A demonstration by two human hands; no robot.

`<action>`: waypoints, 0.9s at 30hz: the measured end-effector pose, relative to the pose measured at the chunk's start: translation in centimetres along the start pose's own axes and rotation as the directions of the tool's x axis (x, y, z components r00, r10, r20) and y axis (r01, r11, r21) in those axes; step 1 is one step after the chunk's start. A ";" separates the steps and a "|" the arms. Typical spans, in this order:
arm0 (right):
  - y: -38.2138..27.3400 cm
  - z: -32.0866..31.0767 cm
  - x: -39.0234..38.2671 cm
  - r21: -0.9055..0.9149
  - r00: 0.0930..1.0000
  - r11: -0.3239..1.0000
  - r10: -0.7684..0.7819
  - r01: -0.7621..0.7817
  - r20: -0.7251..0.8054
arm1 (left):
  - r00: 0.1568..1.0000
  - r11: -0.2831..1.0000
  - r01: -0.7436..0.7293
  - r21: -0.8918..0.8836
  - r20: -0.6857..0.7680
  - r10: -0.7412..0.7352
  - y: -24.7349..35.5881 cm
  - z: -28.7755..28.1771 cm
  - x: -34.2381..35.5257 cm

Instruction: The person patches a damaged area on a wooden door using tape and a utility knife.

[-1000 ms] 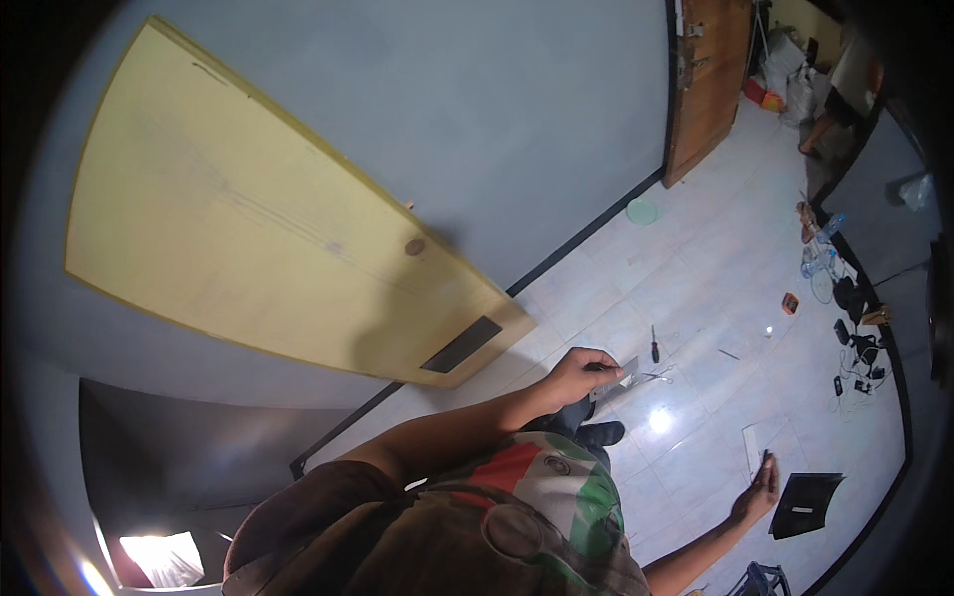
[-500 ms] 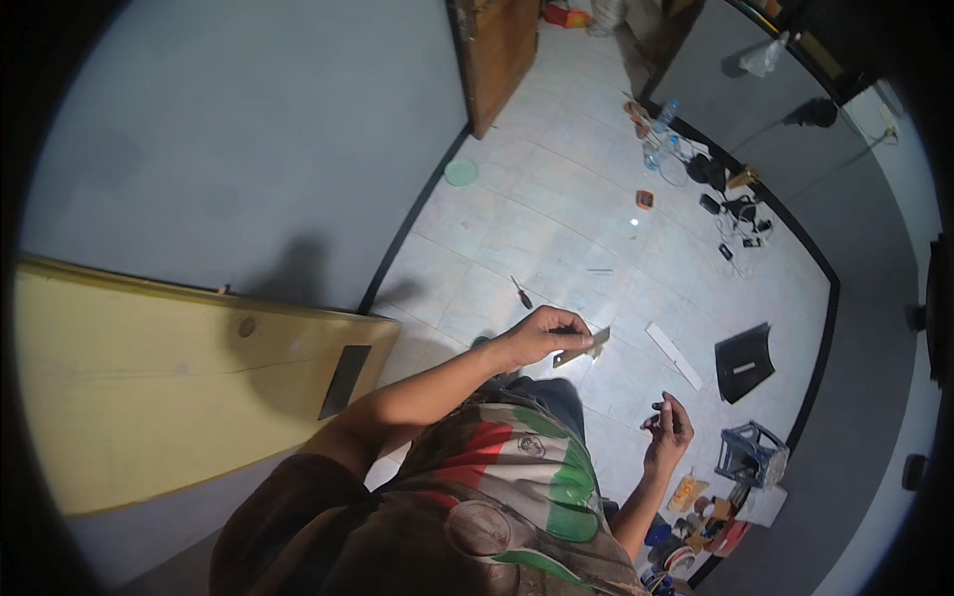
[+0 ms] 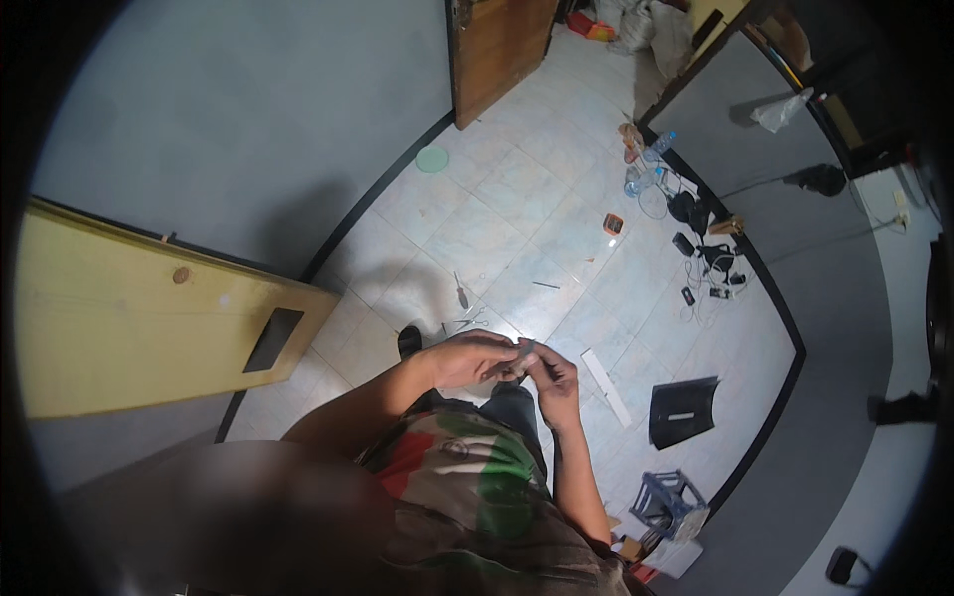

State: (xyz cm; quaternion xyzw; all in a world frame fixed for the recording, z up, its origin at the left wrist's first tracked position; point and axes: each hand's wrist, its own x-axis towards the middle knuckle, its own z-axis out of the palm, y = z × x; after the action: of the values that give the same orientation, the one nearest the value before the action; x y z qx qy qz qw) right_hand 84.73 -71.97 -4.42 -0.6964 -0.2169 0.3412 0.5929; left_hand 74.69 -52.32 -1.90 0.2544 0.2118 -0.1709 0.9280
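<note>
In front of my body, above the floor, my two hands meet. My left hand (image 3: 465, 360) is closed, its fingertips on a flat metal strip (image 3: 526, 348) that is mostly hidden. From the other side my right hand (image 3: 556, 387) comes up against it, thumb and fingers pinched together; whatever sits in that pinch is too small and covered to make out. On the tiles beyond my hands lie a screwdriver (image 3: 461, 292) and a pair of scissors (image 3: 473, 320). A long white strip (image 3: 605, 387) rests on the floor to the right of my right hand.
A black curved panel (image 3: 684, 415) and a blue stool (image 3: 670, 507) stand at the right. Bottles (image 3: 643, 181), cables and a small orange item (image 3: 613, 224) lie farther off. A green disc (image 3: 432, 159) is by the left wall; a yellow door-like panel (image 3: 129, 318) borders the left.
My right hand has come up and left to meet my left hand, which has moved left in the picture with the strip. The view has turned, bringing the scissors into sight.
</note>
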 end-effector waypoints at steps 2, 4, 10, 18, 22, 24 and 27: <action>-0.9 -4.0 1.5 0.112 0.975 0.992 0.026 -0.052 0.220 | 0.999 0.999 -0.049 0.017 0.018 0.049 -0.8 1.4 1.8; -1.6 -6.4 3.2 0.143 0.926 0.990 -0.035 -0.021 0.376 | 0.995 0.995 -0.096 0.021 -0.020 0.097 -2.6 1.6 2.6; -1.6 -11.3 6.1 -0.070 0.767 0.986 -0.073 0.152 0.637 | 0.932 0.895 -0.273 0.353 -0.135 0.337 -9.7 1.3 4.5; -3.4 -8.4 2.7 -0.085 0.540 0.876 -0.214 0.475 0.814 | 0.684 0.740 -0.625 0.248 -0.283 0.672 -18.1 5.1 0.6; -2.8 -7.1 -1.0 -0.029 0.505 0.869 -0.259 0.494 0.823 | 0.670 0.648 -0.735 -0.200 -0.362 0.648 -22.9 7.8 -1.5; -2.9 -7.1 -3.8 -0.015 0.502 0.856 -0.288 0.516 0.816 | 0.625 0.588 -0.774 -0.237 -0.442 0.644 -25.6 10.3 -2.3; -3.0 -7.4 -7.9 0.093 0.372 0.754 -0.422 0.650 0.827 | 0.560 0.458 -0.828 -0.323 -0.496 0.663 -30.3 12.9 -3.0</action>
State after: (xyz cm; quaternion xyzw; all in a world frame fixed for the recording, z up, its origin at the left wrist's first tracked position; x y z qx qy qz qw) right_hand 85.12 -82.01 0.67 -0.4179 -0.7179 0.3750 0.4115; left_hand 63.27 -83.33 -2.48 0.0813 0.2521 0.3643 0.8928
